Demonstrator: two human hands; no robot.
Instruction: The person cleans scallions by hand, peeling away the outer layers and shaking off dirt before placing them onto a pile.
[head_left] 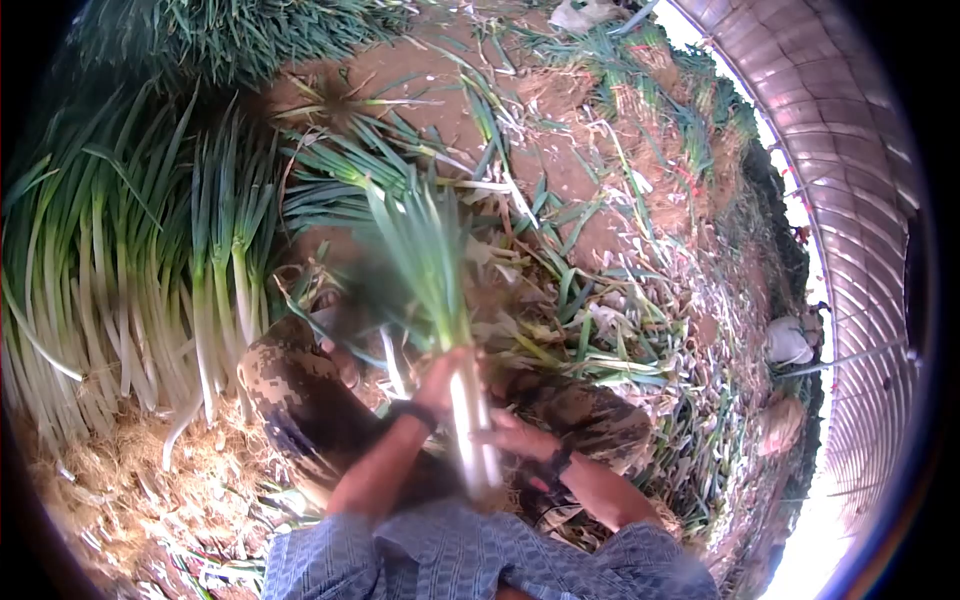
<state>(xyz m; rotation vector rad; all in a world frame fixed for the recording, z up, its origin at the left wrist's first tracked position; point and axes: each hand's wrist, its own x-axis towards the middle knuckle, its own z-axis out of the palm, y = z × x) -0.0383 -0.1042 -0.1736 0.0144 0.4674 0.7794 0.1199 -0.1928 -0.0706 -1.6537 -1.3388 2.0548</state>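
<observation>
A few long green onions (466, 405) are held upright in front of my lap, their green leaves fanned upward and blurred, their white stalks pointing down toward my shirt. My left hand (440, 383) is wrapped round them where the green meets the white. Lower down, my right hand (518, 437) closes on the white stalks from the right side; its fingertips are partly hidden behind them. The root ends are blurred. Another white stalk (393, 362) shows just left of my left hand, between my knees.
A dense row of green onions (120, 290) stands at the left, with tangled roots (150, 460) below. More leaves (230, 35) are heaped at the far left. Stripped leaves (640, 330) litter the soil to the right. Tied bundles (640, 85) lie farther back, beside a curved translucent wall (850, 200).
</observation>
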